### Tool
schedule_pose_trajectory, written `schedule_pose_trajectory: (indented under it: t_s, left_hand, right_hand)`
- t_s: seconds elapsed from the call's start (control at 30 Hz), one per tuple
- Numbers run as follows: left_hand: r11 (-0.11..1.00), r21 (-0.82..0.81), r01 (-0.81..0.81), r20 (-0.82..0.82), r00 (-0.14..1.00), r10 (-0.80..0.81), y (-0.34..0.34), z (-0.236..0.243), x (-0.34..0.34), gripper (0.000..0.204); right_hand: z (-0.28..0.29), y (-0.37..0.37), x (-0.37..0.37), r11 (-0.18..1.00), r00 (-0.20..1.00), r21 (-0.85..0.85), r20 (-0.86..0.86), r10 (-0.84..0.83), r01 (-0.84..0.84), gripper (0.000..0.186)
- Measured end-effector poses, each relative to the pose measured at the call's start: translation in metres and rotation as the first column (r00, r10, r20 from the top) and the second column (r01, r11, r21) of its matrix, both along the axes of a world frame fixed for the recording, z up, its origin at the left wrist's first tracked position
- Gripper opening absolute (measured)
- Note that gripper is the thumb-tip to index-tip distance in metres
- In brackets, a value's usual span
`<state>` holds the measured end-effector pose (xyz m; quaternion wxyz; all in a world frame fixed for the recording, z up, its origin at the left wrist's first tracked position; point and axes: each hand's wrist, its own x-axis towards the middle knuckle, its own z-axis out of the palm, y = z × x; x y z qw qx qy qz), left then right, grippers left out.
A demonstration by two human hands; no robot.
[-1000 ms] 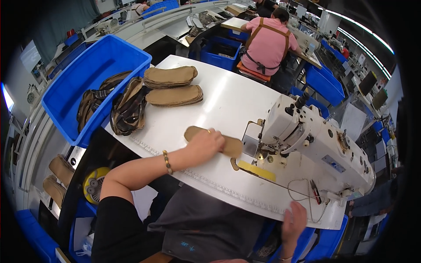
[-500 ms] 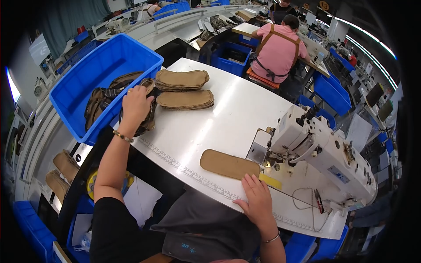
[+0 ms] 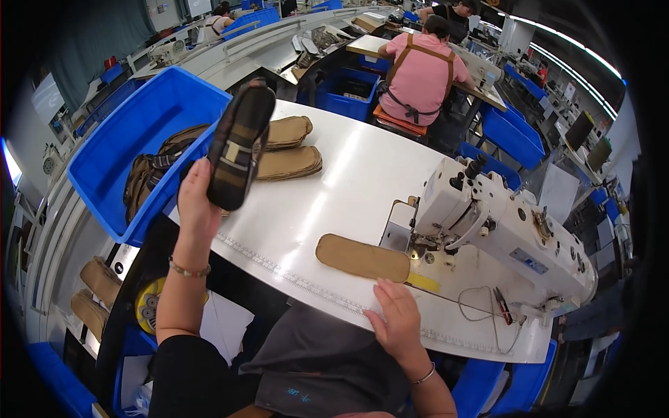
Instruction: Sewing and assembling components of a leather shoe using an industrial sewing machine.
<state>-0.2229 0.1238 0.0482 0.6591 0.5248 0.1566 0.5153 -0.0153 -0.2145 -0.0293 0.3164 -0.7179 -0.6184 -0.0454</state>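
My left hand (image 3: 198,198) is raised over the table's left end, gripping a long, rounded dark sewn fabric piece (image 3: 240,143) with brown bands and a pale patch. The piece is held up nearly on end and partly covers two stacks of tan oval fabric panels (image 3: 296,164) lying behind it. A single tan oval panel (image 3: 362,258) lies flat left of the sewing machine (image 3: 498,226). My right hand (image 3: 397,317) rests on the table's near edge, fingers stretched out, with the fingertips at the panel's lower edge.
A blue bin (image 3: 150,132) at the left holds more dark and brown sewn pieces (image 3: 157,167). Small snips (image 3: 502,306) and a loose cord lie right of the machine's needle area. A ruler strip (image 3: 293,279) runs along the white table's front. A person in pink (image 3: 421,73) sits beyond the table.
My left hand has lifted the dark fabric piece from beside the bin, up and toward me. My right hand has shifted slightly left and stays by the tan panel. The whole view has shifted a little.
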Motion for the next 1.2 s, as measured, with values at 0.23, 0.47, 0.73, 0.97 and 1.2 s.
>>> schedule_pose_trajectory:
  t_s: [0.23, 0.47, 0.73, 0.97, 1.2]
  left_hand:
    - [0.710, -0.374, 0.596, 0.450, 0.786, -0.423, -0.127, -0.038, 0.083, 0.044]
    - [0.582, -0.450, 0.677, 0.482, 0.733, -0.479, -0.171, -0.058, 0.087, 0.050]
    - [0.726, -0.233, 0.647, 0.166, 0.762, -0.626, -0.175, -0.063, 0.066, 0.030]
    - [0.819, -0.053, 0.571, -0.289, 0.776, -0.560, -0.176, -0.085, 0.064, 0.032]
    - [0.841, -0.146, 0.521, -0.146, 0.830, -0.539, -0.196, -0.105, 0.059, 0.059]
  right_hand:
    - [0.016, 0.034, -0.049, 0.978, 0.611, 0.192, -0.766, 0.200, -0.080, 0.053]
    - [0.007, 0.027, -0.033, 0.898, 0.066, 0.422, -0.906, 0.417, 0.124, 0.006]
    - [0.029, 0.009, -0.019, 0.938, -0.054, 0.346, -0.937, 0.344, -0.028, 0.033]
    - [0.015, 0.015, -0.026, 0.993, -0.072, 0.120, -0.990, 0.118, -0.022, 0.051]
    - [0.017, 0.018, -0.026, 0.985, 0.798, 0.173, -0.592, 0.112, -0.010, 0.040]
